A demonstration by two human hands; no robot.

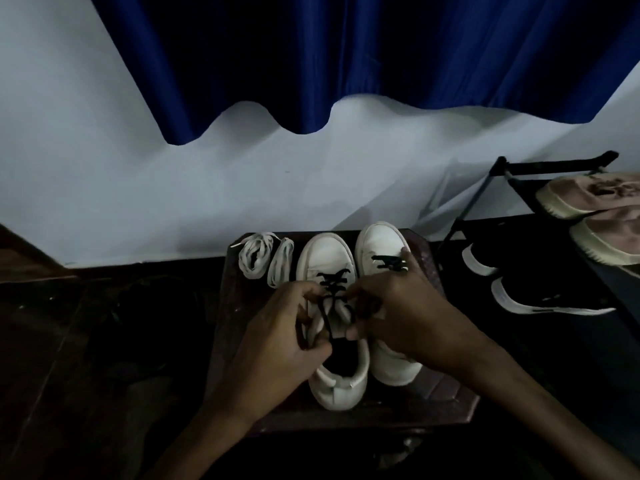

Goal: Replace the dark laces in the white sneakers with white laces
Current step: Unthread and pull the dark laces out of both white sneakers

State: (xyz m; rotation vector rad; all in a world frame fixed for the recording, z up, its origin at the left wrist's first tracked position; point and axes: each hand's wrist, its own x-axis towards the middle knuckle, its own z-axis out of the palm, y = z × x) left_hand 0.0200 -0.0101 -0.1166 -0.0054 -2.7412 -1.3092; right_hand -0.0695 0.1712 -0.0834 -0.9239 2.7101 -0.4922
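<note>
Here, on a small table [446,393], the left hand [284,327] and right hand [398,313] each pinch the dark lace [333,282] of a white sneaker [327,252]. Coiled white laces [256,254] lie just beside it.

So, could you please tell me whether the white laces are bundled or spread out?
Bundled: the white laces lie in two tight coils left of the sneakers.

Your picture is dim. The pale painted wall [138,188] is the brightest part, and the dark wooden floor [69,358] on the left is almost black. Your left hand [277,341] and right hand [408,317] look shadowy and soft, so the thin black lace [333,289] they pinch is hard to see. Lines bend near the edges.
</note>
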